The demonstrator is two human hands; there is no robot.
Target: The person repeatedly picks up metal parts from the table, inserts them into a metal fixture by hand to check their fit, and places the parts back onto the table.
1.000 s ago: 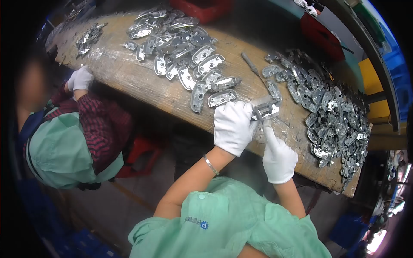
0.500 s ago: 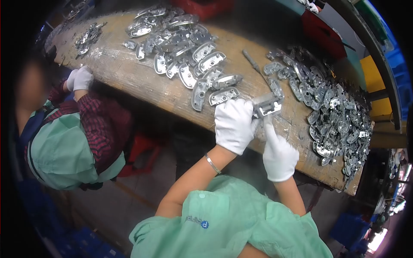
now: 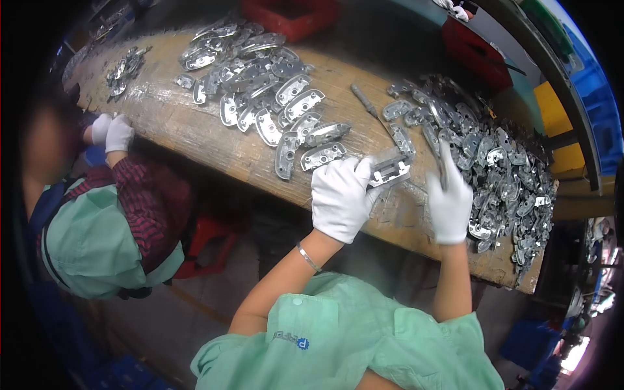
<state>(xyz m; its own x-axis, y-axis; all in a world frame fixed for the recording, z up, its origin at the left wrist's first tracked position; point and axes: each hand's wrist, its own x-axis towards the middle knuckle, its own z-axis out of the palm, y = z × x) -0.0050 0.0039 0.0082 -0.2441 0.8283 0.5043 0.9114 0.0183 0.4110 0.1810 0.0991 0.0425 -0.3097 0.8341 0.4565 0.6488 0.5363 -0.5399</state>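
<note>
My left hand, in a white glove, is closed around the end of a grey metal casting with a rectangular opening, held above the front of the table. To the right of it, my right hand, gloved too, has its fingers stretched out toward the left edge of a heap of small metal castings. Nothing shows in that hand, though its fingers are slightly blurred. Just beyond the held casting lies another casting, beside a thin hand tool with a dark grip.
Curved shiny castings lie in a large group left of my hands. A smaller heap sits at the far left. Red bins stand behind the table. A co-worker in a green vest sits to the left, gloved hands together.
My right hand has left the casting and moved right, to the heap's edge. My left hand keeps hold of the casting. The whole view has shifted slightly.
</note>
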